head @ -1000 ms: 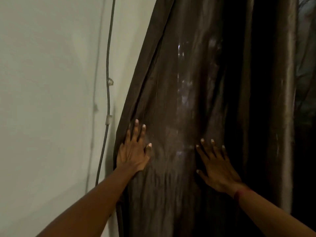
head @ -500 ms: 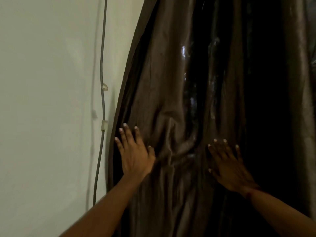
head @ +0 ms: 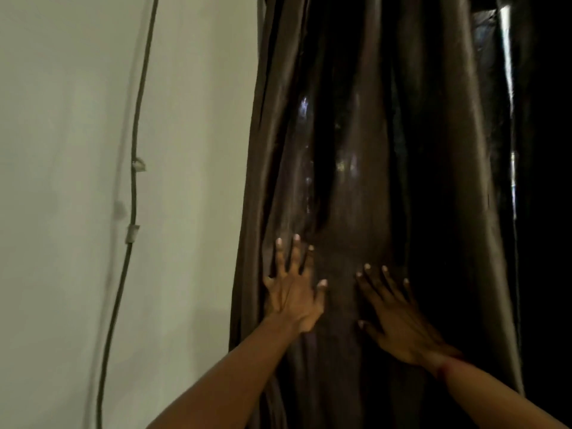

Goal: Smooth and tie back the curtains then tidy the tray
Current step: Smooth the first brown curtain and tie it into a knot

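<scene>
A shiny dark brown curtain [head: 365,150] hangs in long vertical folds over the right half of the view. My left hand [head: 292,289] presses flat on it near its left edge, fingers straight and spread. My right hand [head: 393,317] lies flat on the cloth a little lower and to the right, fingers also spread. A smooth strip of fabric shows between the two hands. No tie-back and no tray are in view.
A pale wall [head: 62,181] fills the left half. A dark cable [head: 133,187] runs down it, held by small clips. A thin bright gap [head: 507,88] shows at the curtain's right side, with darkness beyond it.
Both hands have stayed flat on the curtain and slid across it. The bunched fold between them half a second ago now lies smoother. The view has shifted, so the curtain hangs straighter.
</scene>
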